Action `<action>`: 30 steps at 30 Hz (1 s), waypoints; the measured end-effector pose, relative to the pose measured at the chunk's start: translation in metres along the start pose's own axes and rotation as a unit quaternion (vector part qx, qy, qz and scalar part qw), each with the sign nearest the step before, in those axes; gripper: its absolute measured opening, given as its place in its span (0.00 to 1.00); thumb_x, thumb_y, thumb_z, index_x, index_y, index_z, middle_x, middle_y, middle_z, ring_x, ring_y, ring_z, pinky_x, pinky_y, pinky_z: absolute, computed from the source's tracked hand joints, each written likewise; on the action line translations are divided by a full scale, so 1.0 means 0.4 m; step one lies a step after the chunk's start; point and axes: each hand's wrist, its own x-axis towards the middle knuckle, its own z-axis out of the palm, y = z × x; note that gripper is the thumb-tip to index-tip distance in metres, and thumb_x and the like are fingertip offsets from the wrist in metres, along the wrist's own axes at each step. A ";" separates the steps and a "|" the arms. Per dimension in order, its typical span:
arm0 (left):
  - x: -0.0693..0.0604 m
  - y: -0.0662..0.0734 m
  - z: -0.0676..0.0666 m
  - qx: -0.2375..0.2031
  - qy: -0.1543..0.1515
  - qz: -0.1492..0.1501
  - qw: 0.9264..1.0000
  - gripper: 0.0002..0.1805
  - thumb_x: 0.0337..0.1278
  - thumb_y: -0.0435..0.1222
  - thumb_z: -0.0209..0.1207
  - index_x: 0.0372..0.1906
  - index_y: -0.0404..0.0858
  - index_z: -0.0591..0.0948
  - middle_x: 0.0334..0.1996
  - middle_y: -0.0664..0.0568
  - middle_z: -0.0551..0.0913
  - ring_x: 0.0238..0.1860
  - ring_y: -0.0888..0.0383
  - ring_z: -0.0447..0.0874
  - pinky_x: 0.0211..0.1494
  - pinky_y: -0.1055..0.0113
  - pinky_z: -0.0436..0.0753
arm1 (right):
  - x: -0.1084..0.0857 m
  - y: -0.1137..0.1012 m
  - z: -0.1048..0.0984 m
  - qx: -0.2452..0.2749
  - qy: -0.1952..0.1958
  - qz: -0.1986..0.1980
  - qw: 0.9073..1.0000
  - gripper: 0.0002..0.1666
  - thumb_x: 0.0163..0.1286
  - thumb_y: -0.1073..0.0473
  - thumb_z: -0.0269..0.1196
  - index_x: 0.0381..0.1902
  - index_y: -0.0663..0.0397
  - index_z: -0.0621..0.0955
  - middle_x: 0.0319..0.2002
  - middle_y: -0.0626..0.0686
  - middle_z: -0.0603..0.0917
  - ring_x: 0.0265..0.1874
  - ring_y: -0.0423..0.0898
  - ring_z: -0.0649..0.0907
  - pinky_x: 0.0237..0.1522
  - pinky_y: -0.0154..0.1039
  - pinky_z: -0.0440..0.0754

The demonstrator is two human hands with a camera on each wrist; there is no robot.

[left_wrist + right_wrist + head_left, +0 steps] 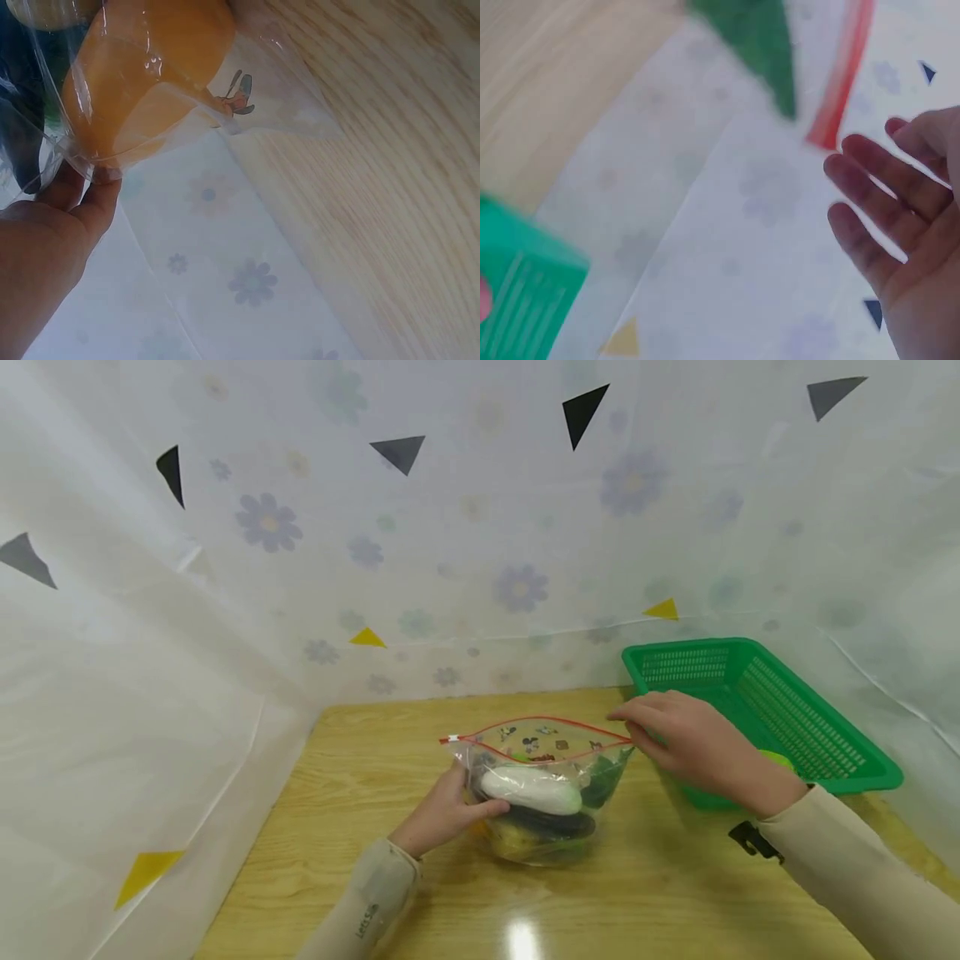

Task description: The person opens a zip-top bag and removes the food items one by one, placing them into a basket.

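A clear slider zip bag point(525, 852) with a red zip stands on the table, its mouth parted. Inside lie a long white vegetable point(532, 789), a dark, eggplant-like one point(551, 822), a green piece point(603, 781) and, in the left wrist view, a smooth orange item point(150, 67). My left hand point(442, 814) grips the bag's left side, thumb in front and fingers behind. The white slider point(453, 739) sits at the zip's left end. Beside the zip's right end is my right hand point(690, 743); the right wrist view shows its fingers point(866, 240) extended, holding nothing.
A green plastic basket point(817, 710) stands at the right rear, with a yellow-green item point(776, 760) in it partly behind my right wrist. Wood-grain table point(360, 777) lies under everything. White flowered sheeting point(450, 568) rises at the back and both sides.
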 end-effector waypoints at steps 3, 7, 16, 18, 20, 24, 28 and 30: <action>0.001 -0.001 -0.002 -0.005 0.002 0.004 1.000 0.46 0.58 0.54 0.68 0.76 0.56 0.56 0.60 0.60 0.77 0.60 0.60 0.78 0.63 0.54 0.76 | 0.049 -0.039 0.005 0.044 -0.012 -0.033 0.998 0.18 0.67 0.66 0.67 0.54 0.48 0.84 0.45 0.45 0.87 0.39 0.40 0.85 0.37 0.40 0.83; 0.000 -0.003 -0.003 -0.006 -0.003 0.009 1.000 0.50 0.59 0.53 0.68 0.78 0.62 0.50 0.62 0.61 0.76 0.62 0.61 0.77 0.65 0.56 0.75 | 0.101 -0.076 0.032 0.069 -0.049 -0.069 0.994 0.15 0.68 0.68 0.65 0.51 0.48 0.85 0.45 0.46 0.88 0.39 0.40 0.86 0.36 0.37 0.84; -0.007 0.000 -0.001 -0.038 -0.023 0.015 0.999 0.52 0.62 0.50 0.67 0.79 0.69 0.42 0.66 0.63 0.73 0.65 0.61 0.75 0.68 0.57 0.74 | 0.170 -0.125 0.074 0.043 -0.071 -0.116 0.990 0.08 0.67 0.65 0.68 0.42 0.46 0.85 0.38 0.48 0.87 0.30 0.41 0.84 0.30 0.36 0.82; -0.007 0.003 0.000 -0.036 -0.022 0.013 0.999 0.52 0.62 0.50 0.67 0.78 0.70 0.43 0.64 0.63 0.74 0.63 0.62 0.76 0.67 0.57 0.75 | 0.181 -0.132 0.071 0.037 -0.095 -0.106 0.989 0.09 0.66 0.65 0.69 0.42 0.47 0.84 0.38 0.48 0.88 0.29 0.42 0.84 0.29 0.35 0.82; -0.008 0.005 -0.001 -0.029 -0.020 0.010 0.999 0.52 0.62 0.51 0.67 0.78 0.70 0.42 0.63 0.63 0.75 0.62 0.62 0.76 0.67 0.56 0.75 | 0.191 -0.135 0.073 0.038 -0.124 -0.090 0.987 0.10 0.65 0.66 0.69 0.42 0.47 0.84 0.38 0.48 0.88 0.29 0.42 0.84 0.29 0.35 0.82; -0.008 0.008 -0.002 -0.017 -0.017 0.004 1.000 0.53 0.61 0.52 0.67 0.79 0.67 0.43 0.62 0.63 0.76 0.61 0.63 0.77 0.66 0.55 0.75 | 0.209 -0.133 0.091 0.070 -0.197 -0.047 0.977 0.12 0.67 0.68 0.67 0.44 0.47 0.85 0.36 0.48 0.88 0.29 0.41 0.84 0.31 0.35 0.83; -0.008 0.009 -0.001 -0.011 -0.017 0.008 1.000 0.48 0.61 0.53 0.67 0.78 0.62 0.51 0.61 0.63 0.76 0.59 0.62 0.78 0.62 0.57 0.77 | 0.228 -0.131 0.113 0.117 -0.283 0.004 0.952 0.14 0.72 0.68 0.61 0.49 0.47 0.85 0.37 0.47 0.88 0.26 0.36 0.80 0.31 0.33 0.80; -0.008 0.009 0.000 -0.013 -0.019 0.012 1.000 0.44 0.61 0.52 0.67 0.76 0.59 0.55 0.60 0.62 0.76 0.58 0.62 0.79 0.59 0.59 0.79 | 0.238 -0.132 0.121 0.134 -0.328 0.024 0.935 0.17 0.73 0.68 0.58 0.52 0.46 0.85 0.37 0.46 0.87 0.23 0.34 0.75 0.29 0.33 0.76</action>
